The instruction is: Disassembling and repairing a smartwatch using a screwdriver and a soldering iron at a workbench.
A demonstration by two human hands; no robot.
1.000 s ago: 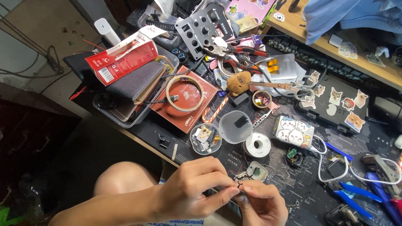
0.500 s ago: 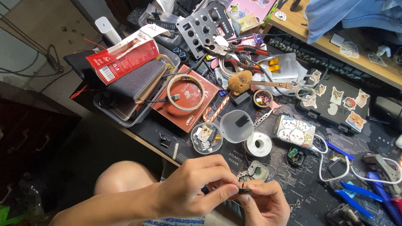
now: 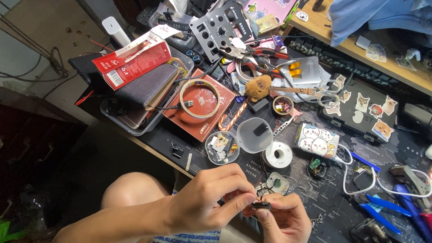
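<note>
Head view, red carton [image 3: 133,63] above hands [image 3: 211,204]

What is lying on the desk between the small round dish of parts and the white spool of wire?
In the head view, a clear round lid with a small dark piece on it lies between the round dish of parts and the white spool.

Home hobby electronics bench: cluttered desk [image 3: 148,148], red-handled pliers [image 3: 252,53], solder spool [image 3: 277,155], blue cutters [image 3: 382,216], sticker-covered laptop [image 3: 360,108].
</note>
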